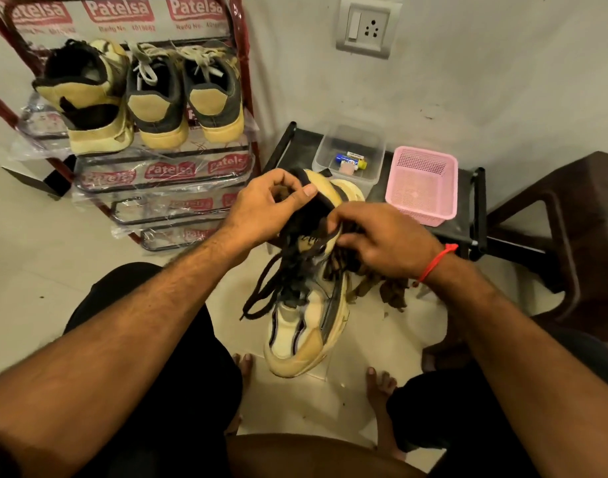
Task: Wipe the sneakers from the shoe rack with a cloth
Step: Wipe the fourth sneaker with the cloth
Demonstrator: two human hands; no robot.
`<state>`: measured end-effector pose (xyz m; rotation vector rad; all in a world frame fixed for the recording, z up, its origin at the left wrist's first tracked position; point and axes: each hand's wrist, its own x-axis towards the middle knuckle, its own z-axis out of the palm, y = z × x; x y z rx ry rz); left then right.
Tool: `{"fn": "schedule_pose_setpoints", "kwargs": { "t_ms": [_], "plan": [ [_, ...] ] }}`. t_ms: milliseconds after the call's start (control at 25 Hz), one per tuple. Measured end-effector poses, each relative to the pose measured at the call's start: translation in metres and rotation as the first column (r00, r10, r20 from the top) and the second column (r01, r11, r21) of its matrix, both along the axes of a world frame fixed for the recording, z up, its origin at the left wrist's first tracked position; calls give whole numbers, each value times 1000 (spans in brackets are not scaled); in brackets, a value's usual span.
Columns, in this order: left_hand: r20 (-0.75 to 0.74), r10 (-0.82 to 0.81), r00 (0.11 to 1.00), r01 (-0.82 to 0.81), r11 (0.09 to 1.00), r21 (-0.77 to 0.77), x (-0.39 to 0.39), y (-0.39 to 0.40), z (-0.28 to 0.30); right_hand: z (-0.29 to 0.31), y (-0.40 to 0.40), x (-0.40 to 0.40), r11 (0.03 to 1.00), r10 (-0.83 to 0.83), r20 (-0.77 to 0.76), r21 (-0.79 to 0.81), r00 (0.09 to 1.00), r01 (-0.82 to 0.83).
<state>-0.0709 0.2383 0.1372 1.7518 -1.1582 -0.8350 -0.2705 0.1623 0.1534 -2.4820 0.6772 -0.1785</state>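
A cream and black sneaker [306,326] hangs toe-down in front of me, its black laces [264,291] dangling loose. My left hand [264,205] grips the sneaker's black heel collar, thumb on top. My right hand [381,243] holds a brown cloth [388,291] against the sneaker's tongue and upper side; the cloth's ragged end hangs below my wrist. Three more sneakers [150,98] stand heel-out on the top shelf of the red shoe rack [247,98] at the upper left.
A low black stand [474,208] behind the sneaker carries a clear plastic box [350,150] with small items and a pink basket [423,184]. A dark brown chair [571,229] is at the right. My knees and bare feet rest on the tiled floor [30,257].
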Motion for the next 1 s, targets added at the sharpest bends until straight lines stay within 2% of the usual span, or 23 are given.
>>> {"fn": "schedule_pose_setpoints", "kwargs": {
  "t_ms": [120, 240, 480, 600, 720, 880, 960, 1000],
  "plan": [
    [83, -258, 963, 264, 961, -79, -1, 5, 3, 8, -18, -16, 985, -151, 212, 117, 965, 129],
    [88, -354, 931, 365, 910, -196, -2, 6, 0, 14, -18, -19, 973, -183, 256, 187, 949, 138],
    [246, -488, 837, 508, 861, -17, -1, 9, -6, 10, -21, -21, 948, -191, 250, 298, 949, 113],
    [341, -483, 807, 500, 865, 42, 0, 6, -8, 6, -23, -22, 946, -196, 232, 301, 953, 121],
    [484, -501, 717, 456, 863, 217, 6, 4, -16, 6, -24, -21, 964, -132, 227, 256, 965, 71],
    [423, -607, 673, 392, 777, 492, 1, 9, -13, 2, -20, -18, 985, -39, 198, 170, 979, 5],
    [374, -631, 680, 410, 750, 519, -2, 8, -14, 0, -21, -18, 989, -40, 189, 148, 981, 12],
    [329, -620, 712, 425, 754, 502, -3, 8, -15, -1, -22, -18, 990, -37, 181, 141, 983, 11]
  ]
}}
